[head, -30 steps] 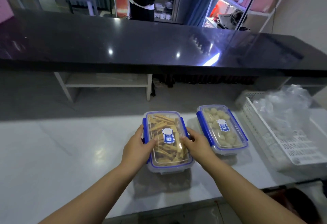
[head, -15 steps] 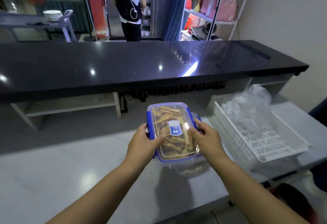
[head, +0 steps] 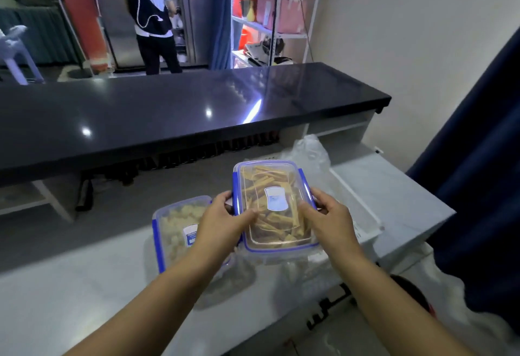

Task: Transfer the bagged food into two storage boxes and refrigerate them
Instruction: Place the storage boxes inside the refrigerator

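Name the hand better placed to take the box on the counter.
Likely left. The left hand overlaps the clear blue-clipped box of pale lumps; the right hand grips the strip-filled box farther off.

Storage box label (head: 277,199) blurred, unreadable

- The held box (head: 274,209) is clear, smooth plastic: a glossy see-through lid with blue plastic clips along its sides.
- The second box (head: 174,229) is the same clear plastic with blue clips.
- The white counter (head: 70,293) looks like polished stone, smooth and softly reflective.
- The black bar top (head: 168,113) is highly glossy and mirrors the lamps.
- The bag (head: 309,155) is thin, crinkled, see-through plastic film.
- The curtain (head: 478,158) is matt dark-blue cloth.
- The fridge doors (head: 194,12) look like brushed metal.
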Tool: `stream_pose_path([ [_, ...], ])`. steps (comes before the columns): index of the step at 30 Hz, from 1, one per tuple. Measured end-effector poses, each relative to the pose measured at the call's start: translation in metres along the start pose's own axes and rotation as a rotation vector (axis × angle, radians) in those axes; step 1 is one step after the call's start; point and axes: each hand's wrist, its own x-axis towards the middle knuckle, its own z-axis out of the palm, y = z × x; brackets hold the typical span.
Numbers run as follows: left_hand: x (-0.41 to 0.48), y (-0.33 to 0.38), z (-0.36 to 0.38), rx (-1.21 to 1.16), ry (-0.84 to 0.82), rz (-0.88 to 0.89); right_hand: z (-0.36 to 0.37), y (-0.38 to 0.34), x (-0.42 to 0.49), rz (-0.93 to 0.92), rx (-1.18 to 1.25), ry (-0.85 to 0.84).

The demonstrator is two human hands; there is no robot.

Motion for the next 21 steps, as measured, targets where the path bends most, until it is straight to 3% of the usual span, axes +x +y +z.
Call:
stream_pose_path([
  [6,0.024,0.009,0.075,0.083,-0.218,0.039,-0.071,0.011,-0.001,0.081,0.016,0.17],
  [21,0.002,-0.003,0.3,0.256,-0.908,0.054,-0.245,0.066,-0.08,0.214,-0.093,0.861],
])
